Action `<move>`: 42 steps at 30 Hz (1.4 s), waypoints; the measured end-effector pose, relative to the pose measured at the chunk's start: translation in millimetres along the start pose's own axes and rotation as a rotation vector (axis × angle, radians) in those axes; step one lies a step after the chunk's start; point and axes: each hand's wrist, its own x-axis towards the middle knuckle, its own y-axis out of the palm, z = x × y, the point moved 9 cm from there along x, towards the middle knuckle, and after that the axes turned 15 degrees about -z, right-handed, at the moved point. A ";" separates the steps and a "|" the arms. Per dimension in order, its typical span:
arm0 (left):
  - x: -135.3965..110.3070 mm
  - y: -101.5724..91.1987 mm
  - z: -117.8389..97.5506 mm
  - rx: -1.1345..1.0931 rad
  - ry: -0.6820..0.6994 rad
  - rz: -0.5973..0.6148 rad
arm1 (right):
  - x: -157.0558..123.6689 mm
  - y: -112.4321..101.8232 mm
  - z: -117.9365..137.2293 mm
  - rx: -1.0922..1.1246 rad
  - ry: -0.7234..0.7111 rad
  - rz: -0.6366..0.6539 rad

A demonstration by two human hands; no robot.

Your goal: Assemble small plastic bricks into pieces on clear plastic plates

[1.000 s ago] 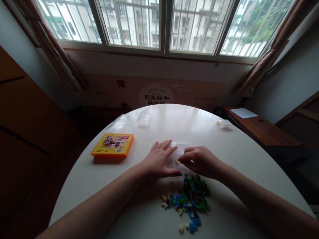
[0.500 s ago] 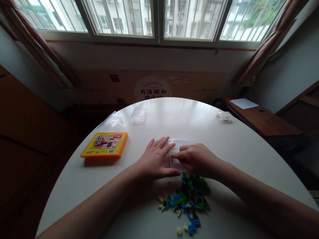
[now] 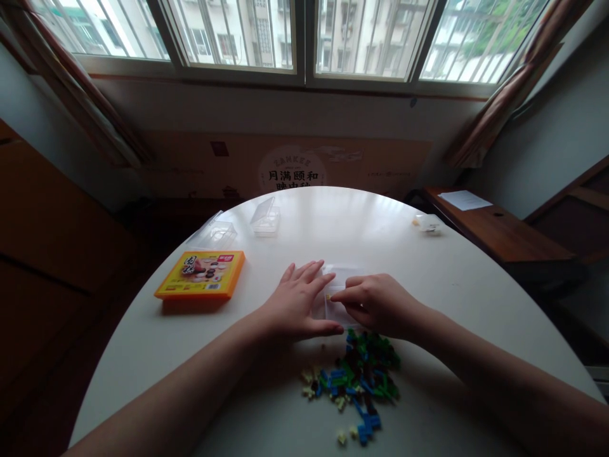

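Observation:
A clear plastic box [image 3: 340, 311] lies on the white table between my hands. My left hand [image 3: 299, 301] is spread flat along the box's left side, holding nothing. My right hand [image 3: 380, 303] is over the box, its index finger stretched out and the others bent. Just off that fingertip, a tiny yellow piece [image 3: 328, 297] shows at the box's left side. Nearer to me lies a loose pile of small green, blue, dark and cream building blocks [image 3: 361, 374].
An orange-yellow game box [image 3: 200, 274] sits at left. Behind it are clear plastic cases [image 3: 216, 235], one with a raised lid [image 3: 266, 219]. A small clear bag [image 3: 428, 223] lies at the back right of the round table [image 3: 328, 209]. A brown desk [image 3: 504, 228] stands to the right.
My right index finger has drawn slightly to the right, uncovering the tiny yellow piece. My left hand stays in place.

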 end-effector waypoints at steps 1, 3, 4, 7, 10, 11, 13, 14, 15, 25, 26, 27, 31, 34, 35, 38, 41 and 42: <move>0.1 0.0 0.0 0.000 0.000 0.001 | 0.3 0.9 0.4 -0.010 -0.002 0.006; 0.4 -0.2 -0.2 0.004 0.000 0.006 | 0.7 2.6 0.8 -0.030 -0.001 0.021; 0.4 -0.1 -0.3 0.007 -0.002 0.010 | 0.8 3.1 0.9 -0.039 -0.001 0.027; 0.4 -0.1 0.0 0.014 -0.013 0.023 | 0.7 3.4 1.4 -0.053 0.000 0.037; 0.2 0.0 0.0 0.012 -0.011 0.023 | 0.6 2.9 0.9 -0.062 0.016 0.040; 0.1 0.0 0.1 0.011 -0.009 0.020 | 0.7 2.8 0.6 -0.067 0.024 0.041; 0.0 0.4 0.5 0.008 -0.006 0.014 | 1.1 3.1 0.7 -0.075 0.031 0.046; -0.1 0.6 0.7 0.006 -0.005 0.013 | 1.4 3.4 0.9 -0.079 0.033 0.048; -0.2 0.9 1.0 0.005 -0.005 0.013 | 1.7 3.7 1.1 -0.081 0.034 0.050; 0.2 1.1 0.5 0.001 -0.007 0.017 | 2.0 3.0 1.1 -0.100 0.052 0.046; 0.1 1.2 0.6 0.003 -0.006 0.016 | 2.0 3.0 1.1 -0.103 0.053 0.048; 0.1 1.2 0.6 0.004 -0.005 0.015 | 1.9 3.2 1.0 -0.105 0.054 0.051; 0.0 1.4 0.4 0.008 0.001 0.013 | 1.6 3.5 1.6 -0.102 0.049 0.057; -0.3 2.1 0.8 0.020 -0.004 0.023 | 1.3 2.3 1.6 -0.085 0.046 0.044; -0.5 2.4 0.8 0.021 -0.005 0.026 | 1.2 1.8 1.4 -0.078 0.048 0.038; -0.5 2.1 0.3 0.018 -0.004 0.025 | 0.8 1.2 0.8 -0.062 0.051 0.035; 0.0 1.3 -0.1 0.012 -0.005 0.019 | 0.8 1.5 1.9 -0.057 0.039 0.041; 0.1 1.1 -0.1 0.012 -0.005 0.019 | 1.0 1.5 2.2 -0.057 0.037 0.041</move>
